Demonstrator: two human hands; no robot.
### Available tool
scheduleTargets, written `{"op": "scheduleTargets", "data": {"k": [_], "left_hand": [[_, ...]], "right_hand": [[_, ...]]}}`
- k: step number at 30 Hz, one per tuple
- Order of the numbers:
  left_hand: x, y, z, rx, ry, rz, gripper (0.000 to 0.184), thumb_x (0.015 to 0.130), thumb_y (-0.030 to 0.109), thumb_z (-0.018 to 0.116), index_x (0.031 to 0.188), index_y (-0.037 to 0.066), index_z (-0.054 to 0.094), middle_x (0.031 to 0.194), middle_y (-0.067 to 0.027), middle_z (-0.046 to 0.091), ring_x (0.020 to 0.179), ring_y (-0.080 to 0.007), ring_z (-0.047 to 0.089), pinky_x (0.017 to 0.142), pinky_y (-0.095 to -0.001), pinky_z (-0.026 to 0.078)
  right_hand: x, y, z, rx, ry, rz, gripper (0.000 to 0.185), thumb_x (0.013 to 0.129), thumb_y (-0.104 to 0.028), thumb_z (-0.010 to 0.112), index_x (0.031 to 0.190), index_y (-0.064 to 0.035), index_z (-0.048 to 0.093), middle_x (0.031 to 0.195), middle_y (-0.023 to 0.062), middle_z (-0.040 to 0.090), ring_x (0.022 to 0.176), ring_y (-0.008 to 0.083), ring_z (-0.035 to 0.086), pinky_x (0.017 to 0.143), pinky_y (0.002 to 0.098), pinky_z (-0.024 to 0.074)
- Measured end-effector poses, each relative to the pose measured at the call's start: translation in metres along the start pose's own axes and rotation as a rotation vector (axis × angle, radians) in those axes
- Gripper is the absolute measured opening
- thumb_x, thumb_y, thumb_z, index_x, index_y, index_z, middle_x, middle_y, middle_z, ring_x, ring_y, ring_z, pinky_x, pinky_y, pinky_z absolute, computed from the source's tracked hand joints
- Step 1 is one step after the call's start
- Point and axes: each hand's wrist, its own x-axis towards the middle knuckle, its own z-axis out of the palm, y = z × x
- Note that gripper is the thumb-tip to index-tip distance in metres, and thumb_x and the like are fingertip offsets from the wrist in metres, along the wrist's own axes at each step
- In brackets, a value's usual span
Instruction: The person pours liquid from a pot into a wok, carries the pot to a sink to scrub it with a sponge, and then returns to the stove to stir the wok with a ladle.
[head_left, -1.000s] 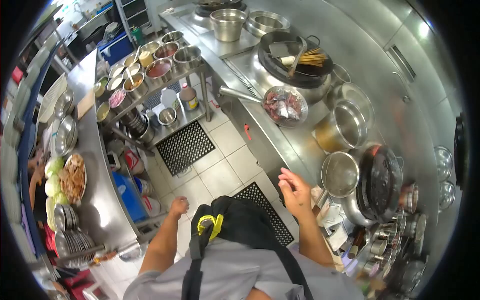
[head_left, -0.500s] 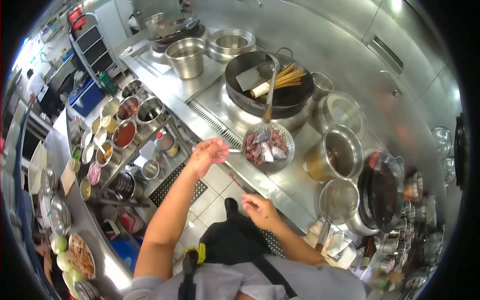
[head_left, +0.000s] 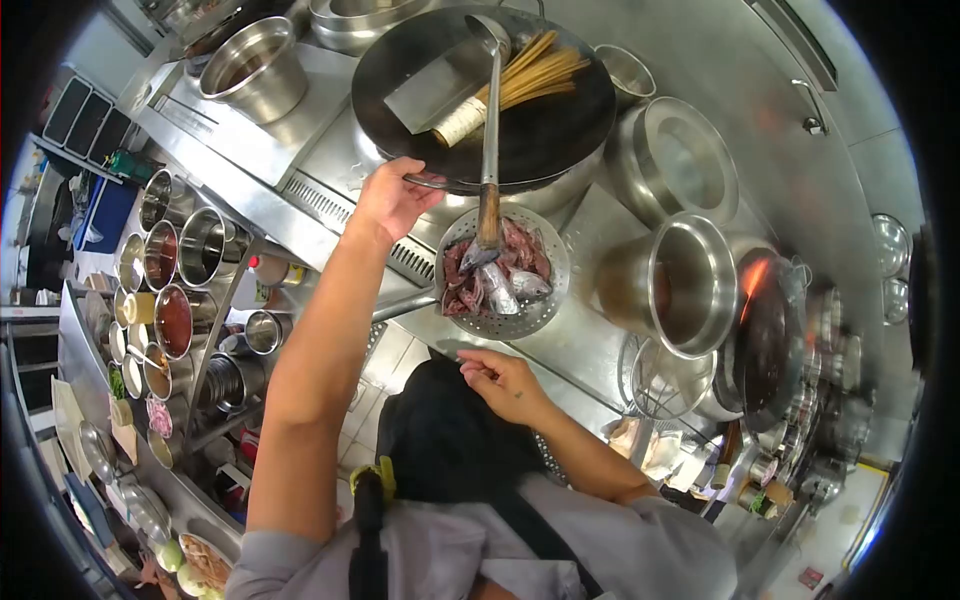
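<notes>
My left hand (head_left: 392, 200) is at the near loop handle of a large black wok (head_left: 375, 105), thumb above it and fingers below. Inside the wok lie a cleaver (head_left: 430, 88), a bamboo brush (head_left: 530, 75) with a wrapped grip and a ladle (head_left: 491, 110), whose wooden handle end sticks out over the near rim. Just below sits a perforated strainer (head_left: 545, 300) with cut pieces of fish (head_left: 497, 288), its long handle pointing left. My right hand (head_left: 505, 385) hovers before my dark apron, holding nothing, fingers loosely bent.
To the right stand a steel pot (head_left: 640, 290) of brownish liquid, a wire-mesh strainer (head_left: 668, 378) and a dark wok (head_left: 768, 345) with an orange glow beside it. Steel containers of sauces (head_left: 173, 318) line the left shelf. Another pot (head_left: 255, 75) stands at the back left.
My left hand has gone from beside the strainer's handle up to the wok's handle. The view has shifted closer to the stove. My right hand stays low, still holding nothing.
</notes>
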Motion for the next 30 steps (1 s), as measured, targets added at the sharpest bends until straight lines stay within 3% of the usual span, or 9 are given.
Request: {"op": "scheduleTargets", "data": {"k": [3, 6, 12, 15, 21, 22, 25, 26, 30], "left_hand": [[0.001, 0.002, 0.008, -0.044, 0.026, -0.012, 0.015, 0.087, 0.008, 0.055, 0.098, -0.003, 0.051, 0.093, -0.0194, 0.057, 0.092, -0.0314, 0.059, 0.087, -0.0482, 0.050], [0.004, 0.002, 0.008, -0.047, 0.050, -0.011, 0.014, 0.085, 0.003, 0.051, 0.097, -0.004, 0.051, 0.093, -0.0188, 0.057, 0.090, -0.0324, 0.059, 0.086, -0.0509, 0.050], [0.011, -0.004, 0.000, -0.142, -0.070, 0.020, 0.029, 0.078, -0.005, 0.044, 0.104, -0.010, 0.056, 0.108, -0.0237, 0.060, 0.104, -0.0352, 0.059, 0.101, -0.0502, 0.045], [0.004, -0.010, 0.009, -0.151, -0.065, 0.103, 0.017, 0.079, -0.005, 0.044, 0.094, -0.007, 0.053, 0.098, -0.0237, 0.060, 0.091, -0.0344, 0.061, 0.085, -0.0494, 0.051], [-0.014, -0.047, -0.007, -0.296, 0.008, -0.044, 0.016, 0.081, -0.004, 0.044, 0.096, -0.005, 0.051, 0.092, -0.0242, 0.059, 0.078, -0.0364, 0.060, 0.072, -0.0477, 0.054], [-0.040, -0.048, 0.007, -0.280, 0.015, 0.105, 0.018, 0.084, -0.002, 0.045, 0.100, -0.002, 0.053, 0.092, -0.0206, 0.061, 0.078, -0.0328, 0.062, 0.073, -0.0457, 0.055], [-0.069, -0.057, -0.007, -0.304, -0.056, 0.151, 0.020, 0.081, -0.002, 0.049, 0.099, 0.000, 0.056, 0.097, -0.0142, 0.060, 0.090, -0.0297, 0.061, 0.083, -0.0429, 0.051], [-0.072, -0.063, -0.017, -0.286, -0.072, 0.191, 0.020, 0.081, -0.001, 0.050, 0.099, 0.001, 0.056, 0.095, -0.0126, 0.061, 0.090, -0.0273, 0.061, 0.081, -0.0413, 0.051], [-0.097, -0.077, -0.038, -0.360, -0.071, 0.256, 0.018, 0.082, -0.004, 0.048, 0.098, 0.000, 0.056, 0.091, -0.0139, 0.063, 0.077, -0.0287, 0.065, 0.068, -0.0425, 0.056]], "right_hand": [[0.013, 0.002, 0.000, -0.016, -0.010, 0.010, 0.035, 0.092, -0.011, 0.061, 0.126, -0.0018, 0.060, 0.101, 0.0093, 0.069, 0.089, 0.0118, 0.064, 0.079, 0.0254, 0.0508], [0.021, 0.004, 0.005, 0.006, 0.037, -0.074, 0.034, 0.092, -0.023, 0.062, 0.122, -0.0055, 0.063, 0.095, 0.0150, 0.069, 0.080, 0.0202, 0.065, 0.074, 0.0324, 0.0521], [0.033, 0.003, 0.008, 0.010, -0.064, -0.041, 0.040, 0.092, -0.024, 0.062, 0.126, -0.0020, 0.059, 0.104, 0.0147, 0.068, 0.088, 0.0183, 0.065, 0.077, 0.0324, 0.0517], [0.066, -0.005, 0.032, 0.719, 0.119, 0.070, 0.046, 0.094, -0.018, 0.061, 0.135, 0.0001, 0.050, 0.115, 0.0088, 0.065, 0.098, 0.0108, 0.061, 0.086, 0.0260, 0.0480], [0.146, -0.081, 0.030, 1.065, 0.358, -0.178, 0.040, 0.098, -0.036, 0.054, 0.123, -0.0045, 0.057, 0.108, 0.0047, 0.065, 0.097, 0.0115, 0.058, 0.087, 0.0280, 0.0440], [0.152, -0.081, 0.031, 1.090, 0.404, -0.142, 0.029, 0.096, -0.033, 0.059, 0.107, -0.0067, 0.061, 0.098, 0.0035, 0.064, 0.094, 0.0119, 0.059, 0.083, 0.0290, 0.0452], [0.158, -0.079, 0.042, 1.047, 0.491, -0.019, 0.036, 0.088, -0.035, 0.068, 0.103, -0.0035, 0.059, 0.098, 0.0069, 0.059, 0.089, 0.0166, 0.055, 0.078, 0.0325, 0.0453], [0.161, -0.069, 0.046, 1.072, 0.510, 0.007, 0.029, 0.085, -0.023, 0.068, 0.102, -0.0017, 0.057, 0.099, 0.0093, 0.059, 0.086, 0.0192, 0.057, 0.076, 0.0342, 0.0477], [0.126, -0.089, 0.073, 1.154, 0.556, -0.023, 0.013, 0.080, -0.007, 0.062, 0.091, -0.0028, 0.058, 0.088, 0.0074, 0.063, 0.077, 0.0179, 0.062, 0.069, 0.0298, 0.0511]]}}
